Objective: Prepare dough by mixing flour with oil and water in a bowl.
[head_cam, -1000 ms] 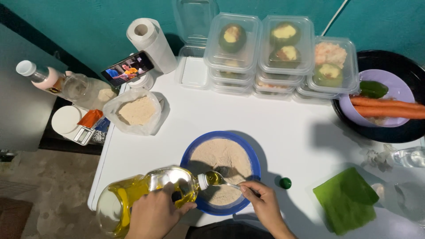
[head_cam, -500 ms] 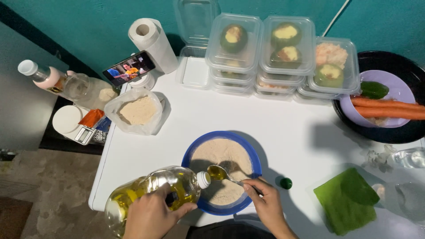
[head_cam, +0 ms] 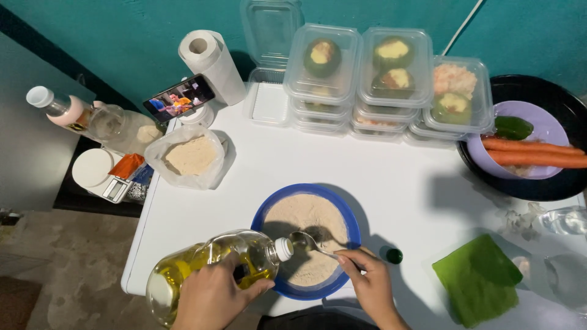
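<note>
Your left hand (head_cam: 211,293) grips the oil bottle (head_cam: 208,272), tipped on its side with its mouth at 3 o'clock, just over the spoon (head_cam: 306,241). Your right hand (head_cam: 370,284) pinches the spoon's handle, its bowl above the flour in the blue bowl (head_cam: 351,214). The green cap (head_cam: 394,255) lies at the bowl's 4 o'clock.

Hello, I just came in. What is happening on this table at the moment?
A person is pouring oil. The left hand tips a clear oil bottle so that its open mouth meets a metal spoon, which the right hand holds over a blue bowl of pale flour. A small green cap lies on the white table beside the bowl. Behind stand stacked plastic containers of food, a paper towel roll and a phone.
</note>
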